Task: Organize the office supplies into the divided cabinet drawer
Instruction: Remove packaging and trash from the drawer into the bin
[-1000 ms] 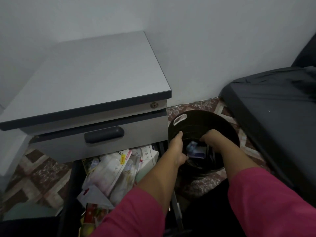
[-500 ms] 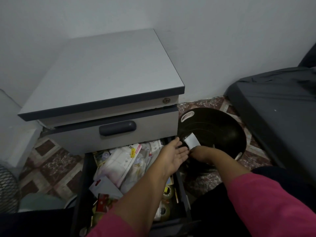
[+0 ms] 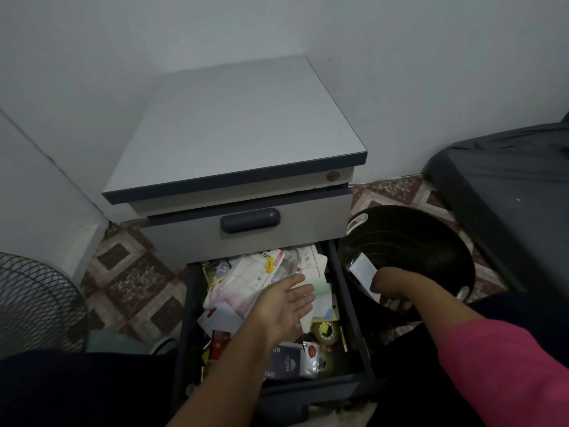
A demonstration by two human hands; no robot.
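Head view shows the left hand point(image 3: 284, 305) spread flat, fingers straight, over the heap in the open lower drawer point(image 3: 354, 322) of the grey cabinet point(image 3: 234, 124), holding nothing. The right hand point(image 3: 388, 288) is inside the black bucket point(image 3: 431, 241) that stands on the tiled floor just beside the drawer's right wall; it pinches a white packet point(image 3: 363, 268), which sticks up above the knuckles near the bucket's left rim.

Risks, as I judge them. The drawer is heaped with loose plastic-wrapped packs point(image 3: 246, 278) and paper toward its back edge, piled close under the shut upper drawer point(image 3: 246, 220); one more packet laid on top could slide off, or snag when the drawer is pushed in. The left palm pressing the slick wrappers could shift the pile sideways over the left wall. The packet is held by one end only, so it may flop or slip on the way across the drawer wall. No dividers can be made out under the clutter, so the item may land in the wrong section.

Contents: at the drawer's front right corner lie rolls of tape point(image 3: 325, 331), a dark booklet point(image 3: 288, 363) at the front edge, a red-and-white card point(image 3: 220, 339) toward the left side. Deeper in the bucket is too dark to read.
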